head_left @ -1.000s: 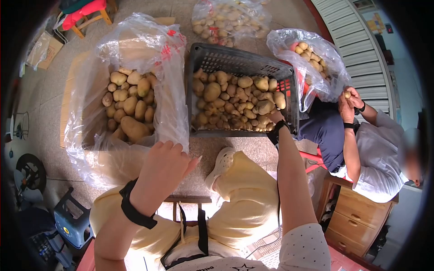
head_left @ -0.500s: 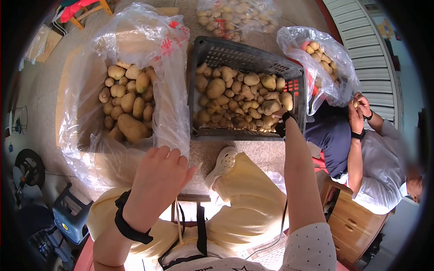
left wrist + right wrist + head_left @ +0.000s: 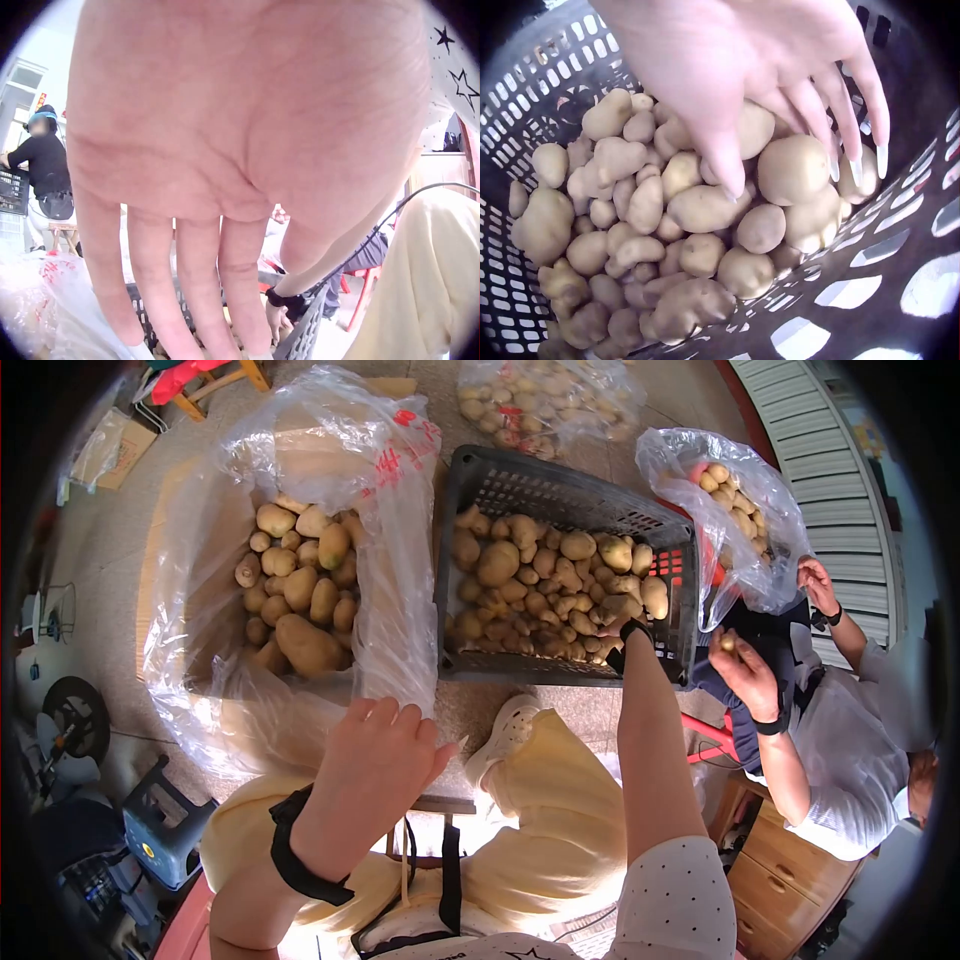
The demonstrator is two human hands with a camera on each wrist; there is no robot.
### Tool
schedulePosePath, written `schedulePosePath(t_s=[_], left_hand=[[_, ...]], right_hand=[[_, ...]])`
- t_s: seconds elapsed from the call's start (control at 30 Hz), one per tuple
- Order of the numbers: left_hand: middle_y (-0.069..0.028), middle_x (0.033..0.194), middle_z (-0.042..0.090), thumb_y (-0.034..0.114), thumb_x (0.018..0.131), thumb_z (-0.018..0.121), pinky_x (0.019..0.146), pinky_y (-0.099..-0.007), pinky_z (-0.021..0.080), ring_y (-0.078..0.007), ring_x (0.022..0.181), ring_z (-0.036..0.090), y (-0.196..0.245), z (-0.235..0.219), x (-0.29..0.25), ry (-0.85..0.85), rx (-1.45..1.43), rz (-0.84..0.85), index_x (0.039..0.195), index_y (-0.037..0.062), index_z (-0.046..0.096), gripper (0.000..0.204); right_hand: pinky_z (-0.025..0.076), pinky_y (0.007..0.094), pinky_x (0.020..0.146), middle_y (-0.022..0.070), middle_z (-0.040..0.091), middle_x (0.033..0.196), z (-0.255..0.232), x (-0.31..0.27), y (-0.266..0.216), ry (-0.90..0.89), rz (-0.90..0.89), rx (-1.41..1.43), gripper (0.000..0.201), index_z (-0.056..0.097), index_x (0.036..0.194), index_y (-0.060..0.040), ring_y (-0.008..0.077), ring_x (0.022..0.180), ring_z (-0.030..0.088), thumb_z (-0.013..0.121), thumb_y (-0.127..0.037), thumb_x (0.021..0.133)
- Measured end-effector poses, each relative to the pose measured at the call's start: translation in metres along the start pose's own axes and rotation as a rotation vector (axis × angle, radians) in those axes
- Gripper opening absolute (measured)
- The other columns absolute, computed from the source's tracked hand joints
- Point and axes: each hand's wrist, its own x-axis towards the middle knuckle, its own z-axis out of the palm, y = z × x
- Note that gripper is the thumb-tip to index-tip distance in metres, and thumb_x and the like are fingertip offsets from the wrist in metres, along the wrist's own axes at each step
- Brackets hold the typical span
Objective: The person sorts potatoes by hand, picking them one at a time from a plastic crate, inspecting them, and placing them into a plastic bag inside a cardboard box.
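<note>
My right hand is down in the black plastic crate of potatoes. In the right wrist view its fingers are spread and nearly straight, with the long-nailed tips at a round potato. The thumb lies apart from them, over an oblong potato. My left hand hovers, holding nothing, near the front of the plastic-lined box that holds bigger potatoes. The left wrist view shows its bare palm and extended fingers.
A seated person at the right holds a small potato, the other hand near a plastic bag of potatoes. Another potato bag lies behind the crate. A blue stool stands at the left.
My right hand has shifted slightly among the potatoes at the crate's right end; my left hand hardly moves. The seated person's hands have parted, one lowering with the small potato.
</note>
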Motion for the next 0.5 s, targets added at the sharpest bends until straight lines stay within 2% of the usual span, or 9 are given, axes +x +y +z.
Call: schedulePosePath(t_s=[0.17, 0.37, 0.47, 0.5], left_hand=[[-0.0057, 0.073, 0.056, 0.026, 0.08, 0.065, 0.072, -0.0336, 0.046, -0.0217, 0.076, 0.057, 0.002, 0.005, 0.003, -0.004, 0.007, 0.022, 0.073, 0.0067, 0.058, 0.022], [-0.0056, 0.071, 0.055, 0.026, 0.081, 0.065, 0.069, -0.0335, 0.046, -0.0217, 0.074, 0.057, 0.003, 0.008, 0.003, 0.057, -0.004, 0.038, 0.076, 0.0066, 0.057, 0.021], [-0.0049, 0.071, 0.055, 0.026, 0.081, 0.065, 0.069, -0.0336, 0.046, -0.0213, 0.074, 0.056, 0.006, 0.007, 0.004, 0.066, -0.009, 0.041, 0.076, 0.0067, 0.057, 0.021], [-0.0065, 0.077, 0.056, 0.025, 0.081, 0.064, 0.071, -0.0333, 0.046, -0.0217, 0.078, 0.056, 0.006, 0.008, 0.004, 0.07, -0.003, 0.0, 0.078, 0.0058, 0.058, 0.021]], right_hand=[[0.042, 0.0248, 0.044, 0.0061, 0.061, 0.077, 0.003, 0.009, 0.0, 0.002, -0.006, -0.057, 0.046, 0.064, 0.09, -0.0044, 0.0117, 0.059, 0.056, 0.073, -0.044, 0.071], [0.039, 0.0231, 0.041, 0.0046, 0.06, 0.072, -0.01, -0.007, -0.006, -0.017, -0.064, -0.071, 0.045, 0.064, 0.087, -0.0049, 0.0104, 0.054, 0.054, 0.074, -0.046, 0.072], [0.038, 0.0222, 0.039, 0.0038, 0.06, 0.07, -0.04, -0.056, -0.021, -0.069, -0.163, 0.112, 0.044, 0.064, 0.085, -0.0052, 0.0098, 0.052, 0.053, 0.074, -0.047, 0.073], [0.037, 0.022, 0.038, 0.0036, 0.059, 0.069, -0.049, -0.079, -0.027, -0.091, -0.201, 0.229, 0.044, 0.064, 0.084, -0.0053, 0.0096, 0.051, 0.053, 0.074, -0.047, 0.073]])
